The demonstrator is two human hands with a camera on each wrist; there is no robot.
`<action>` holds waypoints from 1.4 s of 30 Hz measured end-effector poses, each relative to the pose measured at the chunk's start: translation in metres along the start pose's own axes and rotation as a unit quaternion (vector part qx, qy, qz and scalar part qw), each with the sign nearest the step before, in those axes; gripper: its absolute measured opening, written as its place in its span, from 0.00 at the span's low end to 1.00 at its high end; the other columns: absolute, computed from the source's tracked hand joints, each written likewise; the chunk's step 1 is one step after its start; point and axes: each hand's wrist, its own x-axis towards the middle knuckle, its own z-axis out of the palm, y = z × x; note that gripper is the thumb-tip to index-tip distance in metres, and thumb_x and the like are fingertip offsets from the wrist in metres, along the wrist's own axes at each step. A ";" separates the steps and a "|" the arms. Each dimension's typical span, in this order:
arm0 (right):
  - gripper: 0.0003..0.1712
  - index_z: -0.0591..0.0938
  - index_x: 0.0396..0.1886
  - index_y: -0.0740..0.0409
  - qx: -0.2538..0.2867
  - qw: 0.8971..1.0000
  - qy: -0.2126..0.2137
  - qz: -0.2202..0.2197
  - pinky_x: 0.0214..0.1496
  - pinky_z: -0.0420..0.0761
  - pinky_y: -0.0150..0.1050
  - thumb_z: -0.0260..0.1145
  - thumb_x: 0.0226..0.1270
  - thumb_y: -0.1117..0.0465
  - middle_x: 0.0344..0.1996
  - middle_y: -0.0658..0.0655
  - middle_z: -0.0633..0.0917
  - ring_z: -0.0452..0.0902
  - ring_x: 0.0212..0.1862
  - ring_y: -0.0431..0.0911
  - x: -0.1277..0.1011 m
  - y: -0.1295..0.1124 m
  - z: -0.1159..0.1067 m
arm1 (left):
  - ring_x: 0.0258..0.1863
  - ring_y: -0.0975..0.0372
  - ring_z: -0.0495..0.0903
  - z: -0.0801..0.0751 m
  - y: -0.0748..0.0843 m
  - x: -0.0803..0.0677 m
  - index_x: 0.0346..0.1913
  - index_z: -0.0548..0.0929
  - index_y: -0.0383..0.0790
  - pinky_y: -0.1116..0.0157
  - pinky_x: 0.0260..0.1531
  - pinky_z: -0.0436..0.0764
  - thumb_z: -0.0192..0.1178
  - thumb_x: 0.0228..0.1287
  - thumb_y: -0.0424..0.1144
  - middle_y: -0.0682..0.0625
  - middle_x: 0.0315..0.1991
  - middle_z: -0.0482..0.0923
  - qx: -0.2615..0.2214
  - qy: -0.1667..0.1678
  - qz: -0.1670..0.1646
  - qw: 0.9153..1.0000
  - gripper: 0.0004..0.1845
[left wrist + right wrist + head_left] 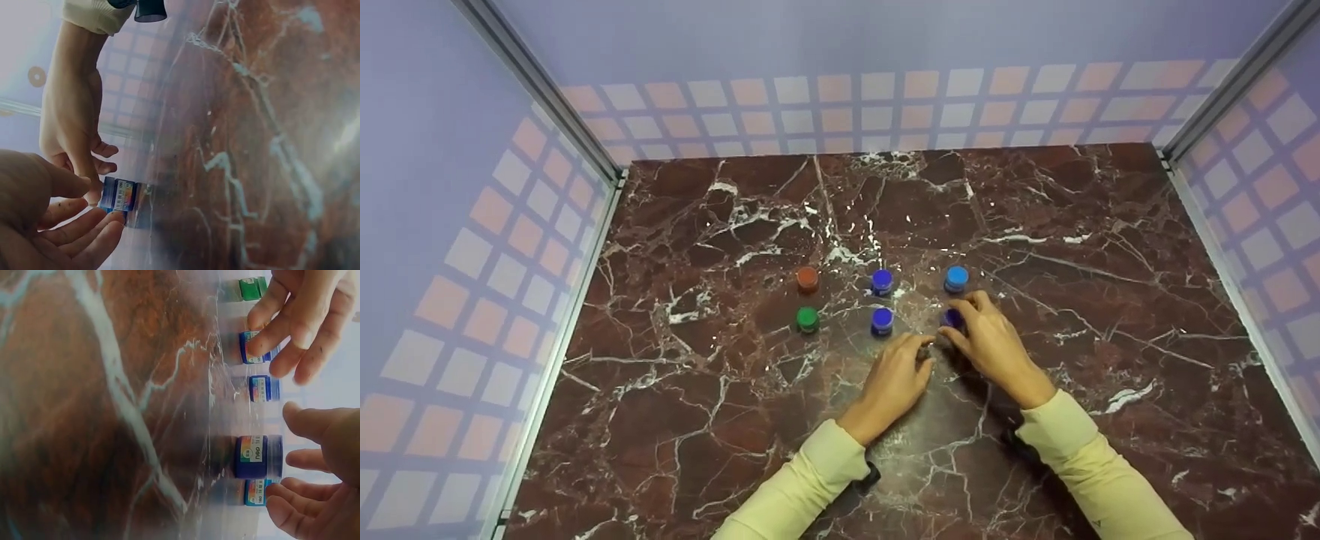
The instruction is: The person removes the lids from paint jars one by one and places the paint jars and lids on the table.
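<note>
"Grip first: the right hand (996, 343) is loosely arched around the dark purple jar (953, 320), just on the near side of the light-blue-lidded jar (956, 278). From my remote seat, in the head view, I can't tell whether skin meets plastic."

"And the left hand (891, 379)?"

"Nearer the person than the light-blue-lidded jar and off to its left, fingertips close to the right thumb, nothing visibly held. Left of that same jar stand two blue-lidded jars (882, 282), then, farther out, the orange-lidded jar (807, 280) and green-lidded jar (808, 319)."

"Left wrist view?"

"Crowded! Right fingertips close by the jar, left fingers spread just beside. I'd worry they collide; one bump could tip the purple one."

"Right wrist view?"

"Thumb well clear, fingers wide, no pinch that I can see. The light-blue-lidded jar sits close behind the purple one, so overreaching fingers could shove it out of line. And pinching off-centre might make the purple one slip."
</note>
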 end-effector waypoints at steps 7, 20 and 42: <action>0.23 0.80 0.56 0.71 0.006 1.000 -0.016 -0.014 0.45 0.84 0.57 0.76 0.63 0.68 0.45 0.66 0.76 0.82 0.43 0.63 -0.001 0.000 0.006 | 0.42 0.58 0.83 0.003 -0.001 0.005 0.55 0.84 0.32 0.65 0.46 0.82 0.68 0.66 0.30 0.44 0.44 0.84 -0.018 -0.001 -0.018 1.000 0.16; 0.18 0.80 0.52 0.74 0.028 0.998 -0.042 -0.040 0.45 0.85 0.53 0.72 0.65 0.70 0.42 0.66 0.78 0.81 0.38 0.59 -0.013 -0.023 0.007 | 0.37 0.59 0.80 0.000 -0.004 -0.008 0.54 0.83 0.30 0.65 0.43 0.81 0.69 0.60 0.26 0.45 0.41 0.81 0.011 0.009 -0.007 1.000 0.18; 0.16 0.82 0.48 0.73 0.096 0.991 -0.096 -0.019 0.46 0.87 0.47 0.73 0.63 0.70 0.43 0.65 0.82 0.85 0.42 0.58 -0.031 -0.086 0.028 | 0.48 0.47 0.83 -0.026 -0.019 -0.046 0.55 0.81 0.29 0.53 0.54 0.81 0.72 0.54 0.24 0.40 0.48 0.80 0.027 0.007 -0.013 1.000 0.23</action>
